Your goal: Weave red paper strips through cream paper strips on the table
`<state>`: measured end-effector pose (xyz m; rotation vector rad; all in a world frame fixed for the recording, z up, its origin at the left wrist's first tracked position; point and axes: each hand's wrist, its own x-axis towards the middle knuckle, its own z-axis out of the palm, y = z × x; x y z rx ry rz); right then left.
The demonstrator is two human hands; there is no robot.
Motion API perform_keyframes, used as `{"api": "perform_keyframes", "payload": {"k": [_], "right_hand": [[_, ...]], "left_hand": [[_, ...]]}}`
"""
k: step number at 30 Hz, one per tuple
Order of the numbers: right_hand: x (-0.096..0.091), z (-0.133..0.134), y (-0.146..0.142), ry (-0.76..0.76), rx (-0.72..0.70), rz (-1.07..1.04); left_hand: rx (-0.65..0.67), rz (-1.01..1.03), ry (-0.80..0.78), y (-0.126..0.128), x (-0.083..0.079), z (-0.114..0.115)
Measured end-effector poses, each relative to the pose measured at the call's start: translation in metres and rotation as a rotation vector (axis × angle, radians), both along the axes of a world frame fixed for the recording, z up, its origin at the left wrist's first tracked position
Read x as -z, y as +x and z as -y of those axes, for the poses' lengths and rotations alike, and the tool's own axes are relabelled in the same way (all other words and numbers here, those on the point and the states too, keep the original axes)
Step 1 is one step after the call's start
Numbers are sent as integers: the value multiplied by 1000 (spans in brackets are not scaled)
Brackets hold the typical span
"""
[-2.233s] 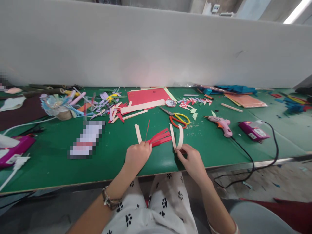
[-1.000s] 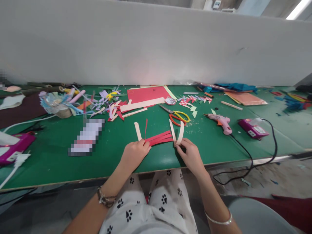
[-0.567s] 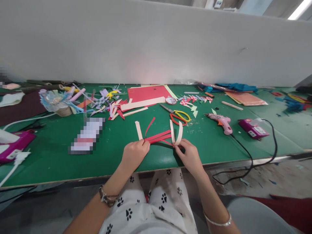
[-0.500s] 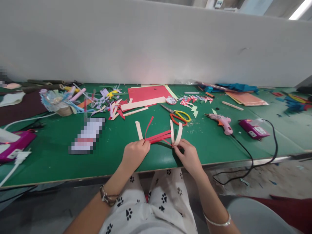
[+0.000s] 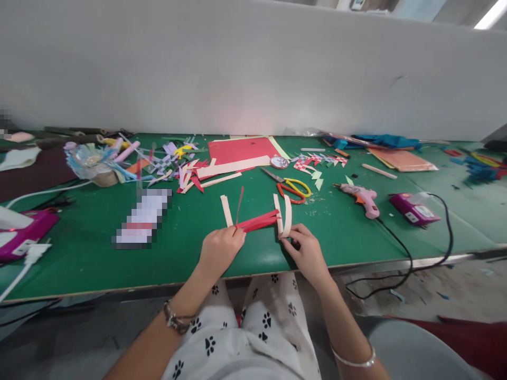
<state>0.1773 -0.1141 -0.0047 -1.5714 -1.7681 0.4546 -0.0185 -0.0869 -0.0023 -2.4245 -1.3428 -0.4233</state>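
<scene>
My left hand is closed on the left end of a bundle of red paper strips at the table's front edge. One thin red strip curls upward from it, and a cream strip sticks up behind my knuckles. On the other side, my right hand pinches the lower ends of cream paper strips, which stand up where the red strips end. How the strips join under my fingers is hidden.
Red-and-yellow-handled scissors lie beyond my right hand. Farther right are a pink glue gun and a purple power strip. A blurred phone lies left. Paper scraps and a red sheet lie at the back.
The upright cream strips at my right hand have shifted slightly left and closer together. The loose red strip at my left hand stands straighter, and a low red strip no longer shows.
</scene>
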Motion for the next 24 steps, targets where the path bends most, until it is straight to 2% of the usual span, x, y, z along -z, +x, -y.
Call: {"api": "perform_keyframes", "payload": {"k": [4, 15, 24], "right_hand": [[1, -2, -2, -5, -10, -15], [0, -2, -2, -21, -12, -24], [2, -2, -2, -36, -26, -35]], "left_hand": [[39, 9, 3, -4, 2, 1], [135, -3, -158, -14, 1, -2], [150, 3, -211, -12, -5, -12]]}}
